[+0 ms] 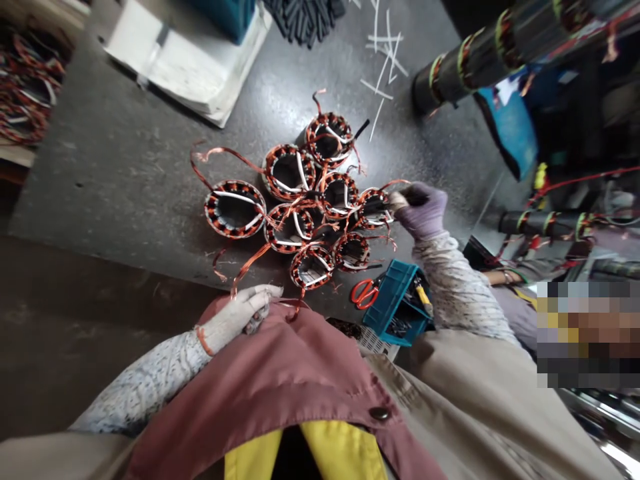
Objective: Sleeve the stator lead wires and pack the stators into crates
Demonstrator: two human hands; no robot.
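Note:
Several stators [209,212] wound with copper wire stand in a cluster on the grey table [135,180], open ends up, with white sleeves and loose copper leads. My right hand [423,208], in a purple glove, has its fingers curled at the rightmost stator [375,208]; what lies between the fingertips is hidden. My left hand [247,308], in a pale glove, is at the near table edge, just below the front stators. Its fingers are bent together beside a copper lead [250,261], and I cannot see what they hold, if anything.
Red-handled scissors [364,293] lie beside a blue bin [395,293] of small parts at the near edge. Farther back are a paper stack [185,63], black sleeves [307,17] and white strips [387,50]. Stator-loaded rods [460,63] and a co-worker's arm [505,277] are right.

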